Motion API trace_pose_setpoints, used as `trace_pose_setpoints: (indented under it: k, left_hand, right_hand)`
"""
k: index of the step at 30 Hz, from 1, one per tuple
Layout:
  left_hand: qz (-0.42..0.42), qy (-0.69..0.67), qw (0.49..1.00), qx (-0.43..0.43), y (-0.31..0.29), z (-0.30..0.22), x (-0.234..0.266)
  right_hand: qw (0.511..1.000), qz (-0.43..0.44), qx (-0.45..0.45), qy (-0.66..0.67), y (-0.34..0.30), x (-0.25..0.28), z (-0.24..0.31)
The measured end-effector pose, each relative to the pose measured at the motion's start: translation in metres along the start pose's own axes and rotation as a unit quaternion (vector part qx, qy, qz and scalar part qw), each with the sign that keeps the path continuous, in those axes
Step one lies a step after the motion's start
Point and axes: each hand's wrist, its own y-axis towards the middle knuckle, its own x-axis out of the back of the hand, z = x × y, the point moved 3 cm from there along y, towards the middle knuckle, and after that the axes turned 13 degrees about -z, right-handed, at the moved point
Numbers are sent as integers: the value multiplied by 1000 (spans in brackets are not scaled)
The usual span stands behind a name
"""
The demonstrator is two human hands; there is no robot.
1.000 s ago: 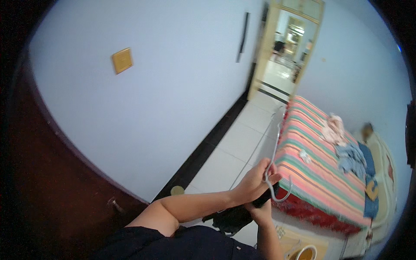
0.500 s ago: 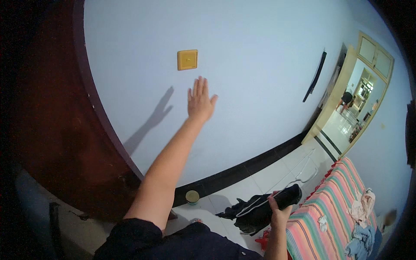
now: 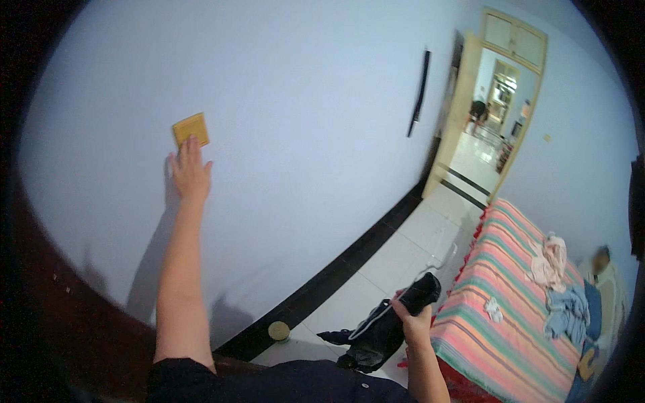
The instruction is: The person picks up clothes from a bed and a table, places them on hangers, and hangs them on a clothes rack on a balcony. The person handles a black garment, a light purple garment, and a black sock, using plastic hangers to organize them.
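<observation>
My left hand (image 3: 191, 178) reaches up to a yellow wall switch (image 3: 191, 125), its fingers stretched out. The fingertips overlap the lower part of the switch and seem to touch it. Low on the right, my right hand (image 3: 416, 324) is wrapped round a glossy black bundle (image 3: 377, 340), whose loose, crumpled end hangs to the left. A thin white looped strand (image 3: 366, 325), like wire or cord, runs along the bundle and curves out past its far end. Whether it is fastened to the bundle, I cannot tell.
On the right stands a bed with a striped cover (image 3: 480, 285), with pink clothing (image 3: 549, 262), blue clothing (image 3: 566, 314) and a small white cloth (image 3: 493, 310) on it. A round tin (image 3: 279, 330) sits by the black skirting. Beyond the open door (image 3: 453, 117), people show far off.
My left hand has gone from below the switch to its lower part. The view has swung right, showing more of the bed. My right hand still grips the black bundle.
</observation>
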Motion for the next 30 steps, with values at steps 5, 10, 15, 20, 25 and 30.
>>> trace_pose_setpoints:
  k: [5,10,15,20,25,30]
  left_hand:
    - [-2,-23,999,38,15,-8,6]
    - [4,-84,996,30,11,-38,17]
    - [371,-756,535,-67,-113,-191,121]
    - [555,-739,371,-87,-198,-267,233]
    - [466,-794,389,-33,-195,-276,234]
    - [394,-822,409,-42,-158,-265,233]
  right_hand:
    - [999,32,-5,-18,8,12,-17]
    - [999,26,-24,10,8,15,-17]
    - [994,77,7,-75,6,11,-11]
    - [978,133,96,-125,3,6,-15]
    - [973,160,82,-146,16,13,-19]
    - [954,227,99,-171,23,10,36]
